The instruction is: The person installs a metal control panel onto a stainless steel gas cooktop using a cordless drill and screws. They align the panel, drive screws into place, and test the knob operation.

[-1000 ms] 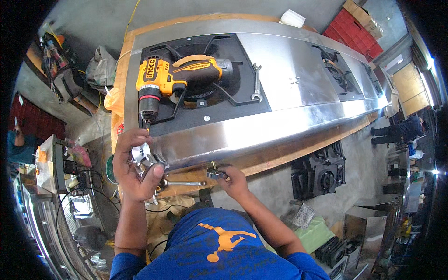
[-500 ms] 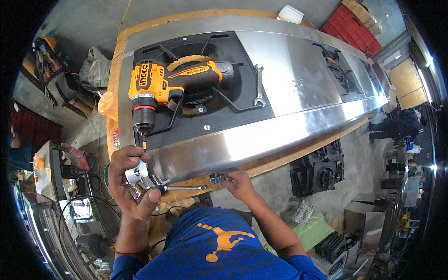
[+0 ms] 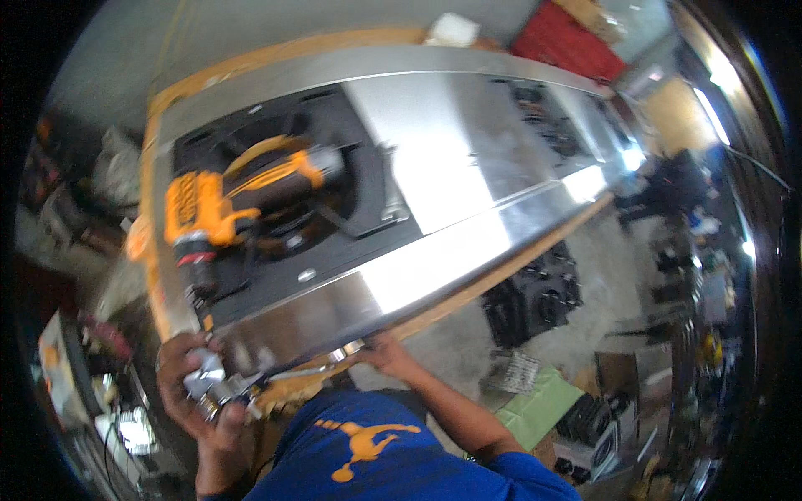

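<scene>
The left hand (image 3: 196,384) curls around a silvery metal fitting (image 3: 215,388), fingers and thumb closed on it. The right hand (image 3: 388,355) pinches a small metal piece (image 3: 344,351), though blur hides its exact shape. This piece is to the right of the fitting, well apart from it and nearer the right hand; a slim metal rod (image 3: 302,370) runs crosswise between them. On the steel surface (image 3: 418,142), an orange-and-black drill (image 3: 196,209) points its chuck toward the left hand. Beyond stands a red crate (image 3: 555,42), its contents hidden.
</scene>
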`<act>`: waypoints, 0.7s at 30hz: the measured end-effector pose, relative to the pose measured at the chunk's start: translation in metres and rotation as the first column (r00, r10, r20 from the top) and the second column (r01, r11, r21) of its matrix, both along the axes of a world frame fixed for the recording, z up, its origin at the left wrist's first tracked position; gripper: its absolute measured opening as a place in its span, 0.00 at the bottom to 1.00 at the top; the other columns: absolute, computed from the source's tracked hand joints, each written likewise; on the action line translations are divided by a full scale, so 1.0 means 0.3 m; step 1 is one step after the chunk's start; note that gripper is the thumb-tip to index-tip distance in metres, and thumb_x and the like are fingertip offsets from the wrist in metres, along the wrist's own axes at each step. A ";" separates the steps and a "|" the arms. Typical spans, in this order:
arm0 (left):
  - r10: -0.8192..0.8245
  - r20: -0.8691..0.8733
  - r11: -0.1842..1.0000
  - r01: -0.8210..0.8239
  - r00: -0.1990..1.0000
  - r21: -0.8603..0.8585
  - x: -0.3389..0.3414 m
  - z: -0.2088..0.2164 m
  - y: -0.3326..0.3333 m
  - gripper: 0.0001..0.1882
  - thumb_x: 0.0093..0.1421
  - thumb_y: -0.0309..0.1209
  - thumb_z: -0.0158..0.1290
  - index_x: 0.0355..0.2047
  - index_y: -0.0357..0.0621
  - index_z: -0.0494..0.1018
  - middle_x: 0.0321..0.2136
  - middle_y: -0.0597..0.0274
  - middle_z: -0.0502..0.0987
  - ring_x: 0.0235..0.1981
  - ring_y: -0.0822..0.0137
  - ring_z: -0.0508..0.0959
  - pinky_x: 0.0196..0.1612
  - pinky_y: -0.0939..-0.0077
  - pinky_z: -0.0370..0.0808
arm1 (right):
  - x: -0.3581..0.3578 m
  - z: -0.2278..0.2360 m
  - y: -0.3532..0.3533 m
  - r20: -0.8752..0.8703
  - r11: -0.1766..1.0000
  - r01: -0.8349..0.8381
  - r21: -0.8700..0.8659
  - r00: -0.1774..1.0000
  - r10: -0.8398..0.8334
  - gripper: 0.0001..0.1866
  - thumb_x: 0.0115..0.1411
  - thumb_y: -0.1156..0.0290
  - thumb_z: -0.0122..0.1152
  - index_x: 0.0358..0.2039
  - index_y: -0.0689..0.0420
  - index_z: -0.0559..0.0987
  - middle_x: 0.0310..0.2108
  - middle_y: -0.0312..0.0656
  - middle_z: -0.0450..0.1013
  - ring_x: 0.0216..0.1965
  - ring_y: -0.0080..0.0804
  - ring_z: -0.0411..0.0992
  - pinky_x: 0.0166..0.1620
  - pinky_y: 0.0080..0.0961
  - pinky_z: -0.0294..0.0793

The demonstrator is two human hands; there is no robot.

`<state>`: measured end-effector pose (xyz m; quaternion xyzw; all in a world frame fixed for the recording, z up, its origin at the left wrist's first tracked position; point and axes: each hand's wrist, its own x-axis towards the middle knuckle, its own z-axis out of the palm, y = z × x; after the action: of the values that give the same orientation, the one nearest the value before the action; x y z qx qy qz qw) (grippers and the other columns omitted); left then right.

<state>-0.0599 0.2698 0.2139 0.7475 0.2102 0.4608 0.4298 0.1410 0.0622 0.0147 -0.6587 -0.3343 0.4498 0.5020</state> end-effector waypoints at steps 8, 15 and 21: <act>-0.016 -0.038 1.000 0.016 0.999 0.000 -0.010 -0.036 0.042 0.41 0.51 0.62 0.61 0.50 0.40 0.67 0.48 0.54 0.69 0.47 0.60 0.70 0.52 0.64 0.67 | 0.003 0.005 0.030 0.033 0.999 0.017 0.048 0.999 -0.019 0.17 0.58 0.61 0.69 0.43 0.58 0.81 0.32 0.35 0.79 0.33 0.21 0.71 0.36 0.26 0.72; -0.091 0.116 0.994 0.084 0.989 0.064 0.020 -0.009 0.037 0.37 0.49 0.52 0.69 0.48 0.38 0.70 0.46 0.47 0.74 0.43 0.56 0.74 0.46 0.63 0.72 | -0.002 -0.098 0.029 -0.246 0.992 -0.126 -0.011 0.962 0.119 0.18 0.61 0.61 0.67 0.45 0.60 0.79 0.32 0.33 0.76 0.31 0.19 0.70 0.33 0.22 0.71; -0.070 0.127 0.997 0.066 0.989 0.035 0.044 0.007 0.028 0.37 0.52 0.51 0.66 0.50 0.36 0.68 0.45 0.49 0.73 0.41 0.55 0.73 0.44 0.63 0.73 | -0.066 -0.073 0.052 -0.442 0.963 0.151 0.223 0.896 -0.038 0.18 0.59 0.59 0.68 0.37 0.63 0.79 0.27 0.35 0.75 0.29 0.20 0.70 0.32 0.26 0.72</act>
<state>-0.0465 0.2781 0.2162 0.7297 0.1495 0.4959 0.4465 0.1213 0.0778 -0.0072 -0.4888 -0.2359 0.5139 0.6643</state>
